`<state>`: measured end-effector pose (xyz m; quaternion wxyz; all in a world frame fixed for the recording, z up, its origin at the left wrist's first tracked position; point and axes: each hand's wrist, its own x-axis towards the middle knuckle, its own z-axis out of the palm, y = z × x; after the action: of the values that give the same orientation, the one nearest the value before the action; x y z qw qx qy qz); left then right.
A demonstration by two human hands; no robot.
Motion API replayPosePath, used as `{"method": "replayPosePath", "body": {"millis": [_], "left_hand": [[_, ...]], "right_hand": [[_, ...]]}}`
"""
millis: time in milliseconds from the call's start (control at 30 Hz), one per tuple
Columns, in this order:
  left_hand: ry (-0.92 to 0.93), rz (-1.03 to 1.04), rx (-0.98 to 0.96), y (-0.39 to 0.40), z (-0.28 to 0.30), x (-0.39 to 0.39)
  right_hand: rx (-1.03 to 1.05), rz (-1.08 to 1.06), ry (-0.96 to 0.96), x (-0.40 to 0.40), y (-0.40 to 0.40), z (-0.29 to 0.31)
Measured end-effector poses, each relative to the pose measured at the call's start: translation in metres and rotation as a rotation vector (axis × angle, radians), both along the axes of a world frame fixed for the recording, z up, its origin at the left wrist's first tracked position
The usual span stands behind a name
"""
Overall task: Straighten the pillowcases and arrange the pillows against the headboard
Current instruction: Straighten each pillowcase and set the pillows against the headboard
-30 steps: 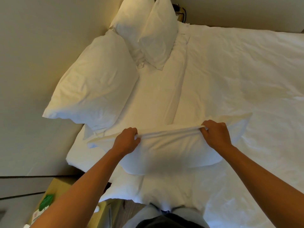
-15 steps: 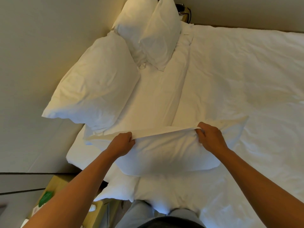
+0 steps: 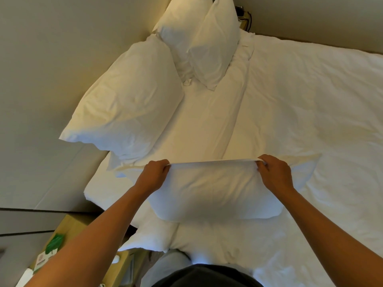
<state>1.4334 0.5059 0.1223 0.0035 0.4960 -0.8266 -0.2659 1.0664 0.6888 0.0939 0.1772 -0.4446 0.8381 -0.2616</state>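
A white pillow (image 3: pixel 213 195) lies on the bed in front of me, with its pillowcase edge (image 3: pixel 213 162) pulled taut into a straight line along the far side. My left hand (image 3: pixel 154 176) pinches that edge at its left end. My right hand (image 3: pixel 274 172) pinches it at the right end. A large white pillow (image 3: pixel 126 104) leans against the beige headboard (image 3: pixel 47 65) on the left. Two more white pillows (image 3: pixel 203 36) stand upright together at the far corner. Another white pillow (image 3: pixel 207 241) lies under the held one, near my body.
The white duvet (image 3: pixel 310 104) covers the bed to the right, slightly wrinkled. A wooden bedside table (image 3: pixel 68 226) with a green leaf-shaped card (image 3: pixel 54 243) stands at the lower left. Dark cables (image 3: pixel 246 19) hang at the far wall.
Both hands have kept their grip on the pillowcase edge. They have drawn slightly further apart, and the edge between them now runs tighter and straighter.
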Motion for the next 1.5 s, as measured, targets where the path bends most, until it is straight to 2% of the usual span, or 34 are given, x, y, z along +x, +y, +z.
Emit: {"method": "replayPosePath", "body": {"millis": [300,533,667,967,1233,1400,1500], "left_hand": [[0.095,0.124,-0.116,-0.019,0.029,0.004],[0.068,0.225,-0.325,-0.043,0.086,0.023],[0.088,0.31,-0.372,-0.049,0.103,0.031],[0.166,0.455,-0.311,-0.077,0.091,0.017],[0.231,0.578,-0.27,-0.139,0.078,0.01],[0.246,0.636,-0.29,-0.162,0.065,0.009],[0.228,0.666,-0.261,-0.166,0.043,0.005]], "right_hand": [[-0.043,0.04,-0.013,-0.011,-0.065,0.037],[-0.222,0.097,0.034,-0.004,-0.152,0.089],[-0.298,0.147,0.077,-0.001,-0.194,0.107],[-0.337,0.199,0.102,0.004,-0.305,0.106],[-0.306,0.369,0.204,0.005,-0.425,0.109],[-0.284,0.408,0.175,0.01,-0.475,0.102],[-0.2,0.436,0.141,0.012,-0.492,0.08]]}}
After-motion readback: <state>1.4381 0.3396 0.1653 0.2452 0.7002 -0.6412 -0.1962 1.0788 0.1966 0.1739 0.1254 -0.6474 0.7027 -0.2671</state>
